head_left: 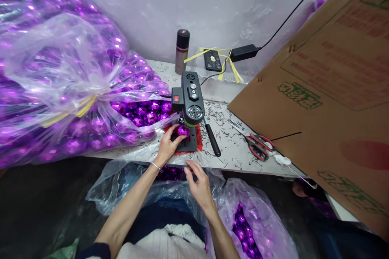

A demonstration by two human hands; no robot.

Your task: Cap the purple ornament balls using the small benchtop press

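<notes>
My left hand (168, 144) pinches a shiny purple faceted ball (183, 130) between thumb and fingers, under the head of a black bench machine (192, 97). The machine has round vents, buttons, a red switch and a black-gripped lever (213, 141) on its right side. Its dark base plate (191, 145) lies over a red sheet. By the table's front edge, my right hand (199, 184) is open, thumb and fingers apart, with nothing visible in it. Below it, an open clear bag (115, 178) holds more purple balls.
Big clear sacks of purple balls (69, 101) fill the left side. Scissors (257, 144) lie on the scrap-strewn table (223, 129), beside a leaning cardboard box (304, 101). Behind the machine are a bottle (182, 50), a phone (212, 60) and a power adapter (244, 52).
</notes>
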